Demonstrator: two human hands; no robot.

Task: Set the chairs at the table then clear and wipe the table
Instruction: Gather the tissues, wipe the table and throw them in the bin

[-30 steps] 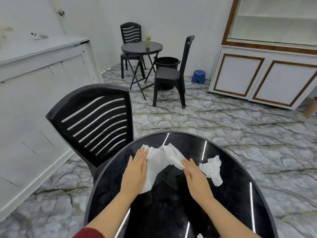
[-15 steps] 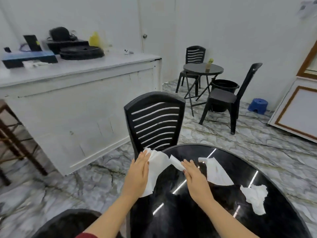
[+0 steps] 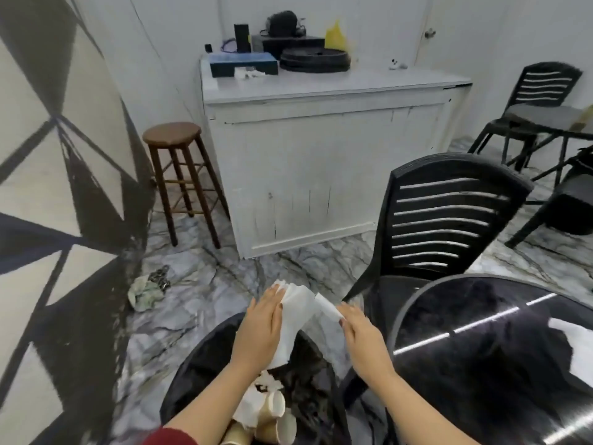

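Note:
My left hand (image 3: 260,322) and my right hand (image 3: 361,335) hold one crumpled white tissue (image 3: 296,316) between them, above a black-lined bin (image 3: 199,374) that stands on the floor left of the table. Paper cups (image 3: 272,409) and other tissue lie inside the bin. The round black table (image 3: 481,364) is at lower right, with another white tissue (image 3: 574,345) lying on it near the right edge. A black slatted chair (image 3: 446,220) stands pushed against the table's far side.
A white counter (image 3: 321,155) with dark items on top stands ahead, a wooden stool (image 3: 179,175) to its left. Crumpled litter (image 3: 146,290) lies on the marble floor. A patterned wall (image 3: 57,187) is close on the left. More black chairs (image 3: 539,101) stand at the right.
The view has swung left, away from the table. Both hands have carried the tissue off the tabletop and now hold it over the bin. One tissue stays on the table.

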